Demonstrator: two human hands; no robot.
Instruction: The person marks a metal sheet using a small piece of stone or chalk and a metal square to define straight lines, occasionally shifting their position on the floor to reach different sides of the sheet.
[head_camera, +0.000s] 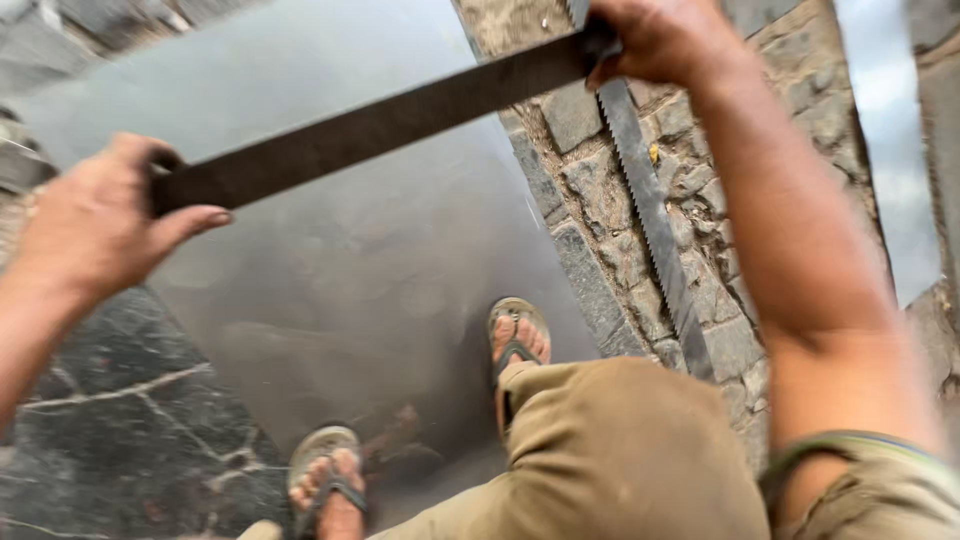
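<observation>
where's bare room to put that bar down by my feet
The grey sheet lies bare between the bar and the sandalled feet. The marble under the left hand is bare too. It is crowded at the right: saw blade along the stone wall, under the right hand.

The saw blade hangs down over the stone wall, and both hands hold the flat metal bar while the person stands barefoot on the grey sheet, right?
Not barefoot. The head view shows sandals on both feet. The rest holds: the left hand and right hand hold the flat metal bar, and the saw blade hangs over the stone wall beside the grey sheet.
</observation>
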